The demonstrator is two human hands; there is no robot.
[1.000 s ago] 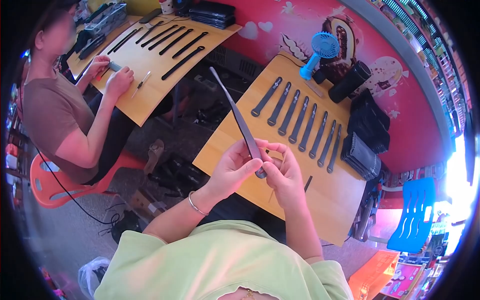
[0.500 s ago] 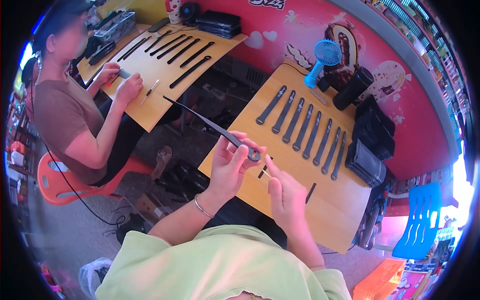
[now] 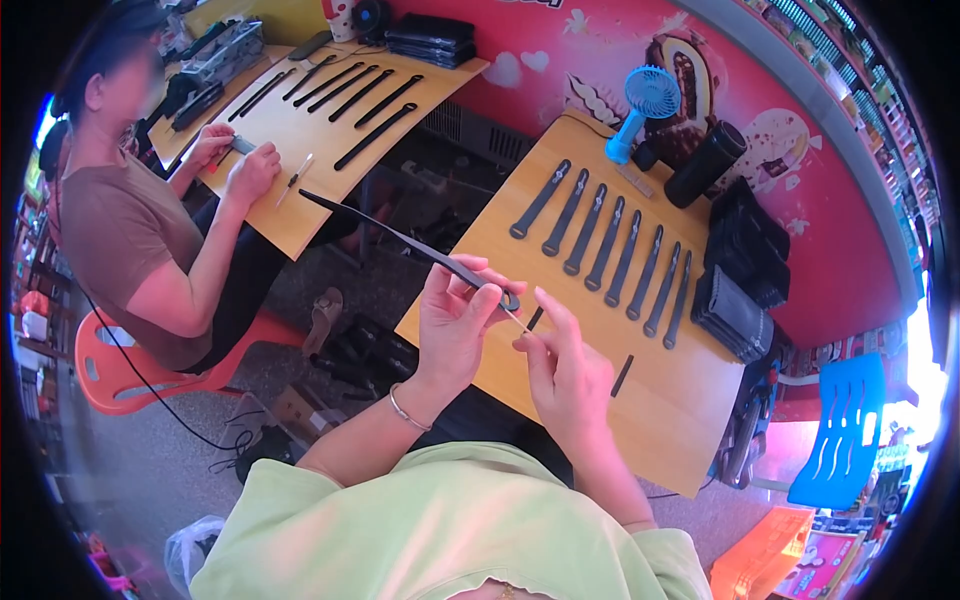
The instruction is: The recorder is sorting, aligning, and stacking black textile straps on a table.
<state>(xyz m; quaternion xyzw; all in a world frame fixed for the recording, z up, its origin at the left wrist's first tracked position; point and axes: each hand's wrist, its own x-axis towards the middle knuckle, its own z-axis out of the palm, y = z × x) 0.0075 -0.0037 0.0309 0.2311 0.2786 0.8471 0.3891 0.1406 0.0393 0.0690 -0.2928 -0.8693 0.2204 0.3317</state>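
My left hand (image 3: 455, 325) is closed around a long black strap (image 3: 395, 232), near the strap's end with an oval loop. The rest of the strap reaches up and left past the table edge, its thin tip in the air. My right hand (image 3: 568, 375) pinches a thin pale stick (image 3: 517, 322). Its far end meets the looped end of the strap; whether it goes into the loop is too small to tell. Beneath my hands is a wooden table (image 3: 660, 440), with a short black strip (image 3: 622, 376) lying beside my right hand.
Several black straps (image 3: 594, 243) lie in a row on the table. Behind them stand a blue fan (image 3: 652, 92) and a black cylinder (image 3: 706, 164), with stacked black packages (image 3: 732, 312) at the right. A co-worker (image 3: 150, 230) sits at another table (image 3: 300, 215) with more straps.
My right hand has shifted slightly left and down, its index finger lifted more. The stick's end now meets the strap's loop. The strap's free tip has swung a little left.
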